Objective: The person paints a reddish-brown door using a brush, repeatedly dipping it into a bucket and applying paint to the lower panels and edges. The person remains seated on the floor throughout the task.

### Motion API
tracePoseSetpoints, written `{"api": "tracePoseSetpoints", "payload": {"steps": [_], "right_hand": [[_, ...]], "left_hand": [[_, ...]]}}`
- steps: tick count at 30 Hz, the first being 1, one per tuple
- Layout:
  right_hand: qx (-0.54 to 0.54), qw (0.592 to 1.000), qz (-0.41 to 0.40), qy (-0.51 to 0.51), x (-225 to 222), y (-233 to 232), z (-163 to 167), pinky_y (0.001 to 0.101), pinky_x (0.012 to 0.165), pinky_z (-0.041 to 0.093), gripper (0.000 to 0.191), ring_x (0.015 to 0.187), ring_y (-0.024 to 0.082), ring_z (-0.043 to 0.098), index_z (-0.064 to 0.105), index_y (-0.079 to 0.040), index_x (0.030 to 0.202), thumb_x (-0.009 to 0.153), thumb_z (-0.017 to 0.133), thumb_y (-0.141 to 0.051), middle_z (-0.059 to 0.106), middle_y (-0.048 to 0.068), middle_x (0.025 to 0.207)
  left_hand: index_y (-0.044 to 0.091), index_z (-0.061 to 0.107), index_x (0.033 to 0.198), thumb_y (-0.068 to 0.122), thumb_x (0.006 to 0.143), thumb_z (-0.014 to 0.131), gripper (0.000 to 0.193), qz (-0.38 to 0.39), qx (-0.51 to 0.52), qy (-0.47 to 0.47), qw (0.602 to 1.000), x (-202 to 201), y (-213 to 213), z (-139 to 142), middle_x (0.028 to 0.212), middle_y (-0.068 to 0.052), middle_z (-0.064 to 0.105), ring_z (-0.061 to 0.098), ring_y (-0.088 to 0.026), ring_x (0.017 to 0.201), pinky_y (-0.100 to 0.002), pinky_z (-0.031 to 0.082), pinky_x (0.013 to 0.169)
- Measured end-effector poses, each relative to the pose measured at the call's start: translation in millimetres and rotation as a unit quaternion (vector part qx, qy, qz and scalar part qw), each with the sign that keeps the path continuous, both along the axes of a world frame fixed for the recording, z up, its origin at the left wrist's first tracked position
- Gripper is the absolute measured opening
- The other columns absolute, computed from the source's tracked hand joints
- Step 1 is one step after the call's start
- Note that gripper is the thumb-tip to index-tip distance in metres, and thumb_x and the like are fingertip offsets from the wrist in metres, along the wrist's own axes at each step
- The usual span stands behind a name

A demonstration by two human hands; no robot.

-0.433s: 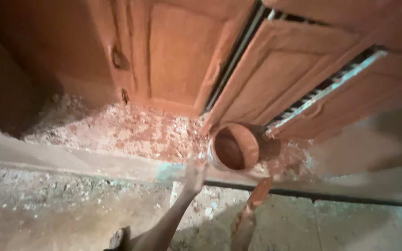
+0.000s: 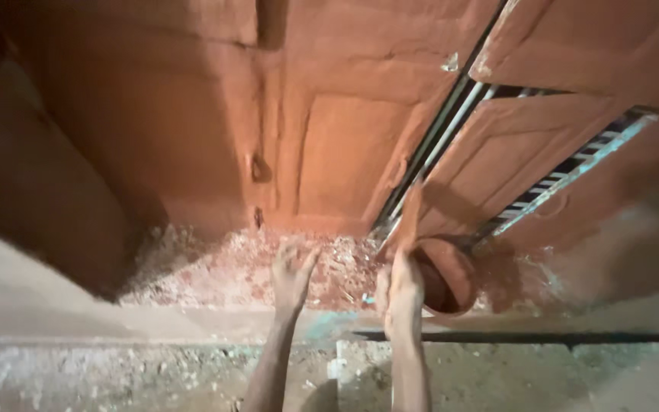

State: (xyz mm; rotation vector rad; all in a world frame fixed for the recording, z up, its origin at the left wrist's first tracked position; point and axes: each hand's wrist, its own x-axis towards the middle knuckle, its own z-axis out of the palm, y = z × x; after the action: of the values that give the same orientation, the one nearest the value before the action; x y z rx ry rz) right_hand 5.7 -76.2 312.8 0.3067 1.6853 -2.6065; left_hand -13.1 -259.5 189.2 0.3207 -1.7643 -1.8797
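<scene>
1. Right hand (image 2: 404, 294) is gripping the rim of the clay pot (image 2: 445, 276), tipped by the doors' base.
2. Left hand (image 2: 291, 276) is hovering, fingers spread, over the reddish rubble (image 2: 215, 267).
3. Plenty of rubble's lying unscooped, so I'd guess it's early on.

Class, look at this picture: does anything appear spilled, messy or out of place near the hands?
Yes. Pale shavings and debris lie scattered on the ground before the wooden door, beside the left hand. The right hand holds a tilted round container.

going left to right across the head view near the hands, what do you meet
pile of wood shavings → left hand → right hand → round clay-coloured pot, which the right hand holds by its rim
</scene>
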Motion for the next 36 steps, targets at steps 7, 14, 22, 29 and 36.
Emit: {"api": "tracePoseSetpoints", "payload": {"steps": [7, 14, 22, 29, 36], "right_hand": [[-0.004, 0.998, -0.052, 0.043, -127.9, -75.2, 95.4, 0.0256, 0.029, 0.021, 0.031, 0.032, 0.007, 0.03, 0.066, -0.018, 0.107, 0.1, 0.057, -0.046, 0.036, -0.008, 0.049], [-0.014, 0.985, 0.124, 0.12, -111.3, -183.1, 95.3, 0.0274, 0.026, 0.021, 0.032, 0.031, 0.007, 0.031, 0.052, -0.017, 0.08, 0.102, 0.059, -0.039, 0.037, -0.007, 0.046], [-0.012, 0.954, 0.287, 0.081, -71.6, -194.1, 115.0, 0.0228, 0.03, 0.03, 0.036, 0.036, 0.006, 0.036, 0.062, -0.003, 0.117, 0.108, 0.053, -0.037, 0.044, -0.006, 0.056], [-0.019, 0.983, 0.18, 0.019, -124.5, -58.7, 147.9, 0.0219, 0.03, 0.017, 0.045, 0.037, 0.004, 0.026, 0.061, -0.003, 0.13, 0.103, 0.054, -0.038, 0.034, -0.009, 0.054], [-0.01, 0.996, -0.015, 0.087, -99.3, -0.9, 127.4, 0.0239, 0.03, 0.019, 0.034, 0.034, 0.006, 0.026, 0.063, -0.006, 0.115, 0.104, 0.057, -0.037, 0.034, -0.006, 0.051]], "left_hand": [[0.001, 0.037, 0.158, 0.027, 0.104, 0.06, 0.064, -0.036, -0.106, 0.158, 0.981, -26.1, -73.9, 187.5, 0.167, -0.018, 0.036, 0.03, -0.03, 0.157, -0.042, 0.019, 0.129], [0.001, 0.033, 0.16, 0.034, 0.11, 0.044, 0.061, 0.036, -0.109, 0.159, 0.981, -35.5, -102.5, 184.9, 0.17, -0.021, 0.029, 0.025, -0.033, 0.16, -0.045, 0.018, 0.131], [-0.001, 0.031, 0.16, 0.047, 0.11, 0.034, 0.069, 0.07, -0.055, 0.141, 0.986, -57.1, -101.8, 164.3, 0.167, -0.022, 0.034, 0.037, -0.033, 0.154, -0.046, 0.027, 0.127], [0.009, 0.029, 0.174, 0.052, 0.108, 0.032, 0.079, 0.007, -0.029, 0.047, 0.998, -71.5, -83.4, 176.4, 0.141, -0.036, 0.038, 0.034, -0.052, 0.123, -0.057, 0.03, 0.11], [0.0, 0.028, 0.163, 0.05, 0.112, 0.035, 0.073, -0.022, -0.135, 0.185, 0.973, -69.0, -91.5, 192.7, 0.172, -0.02, 0.029, 0.025, -0.032, 0.162, -0.047, 0.02, 0.132]]}}
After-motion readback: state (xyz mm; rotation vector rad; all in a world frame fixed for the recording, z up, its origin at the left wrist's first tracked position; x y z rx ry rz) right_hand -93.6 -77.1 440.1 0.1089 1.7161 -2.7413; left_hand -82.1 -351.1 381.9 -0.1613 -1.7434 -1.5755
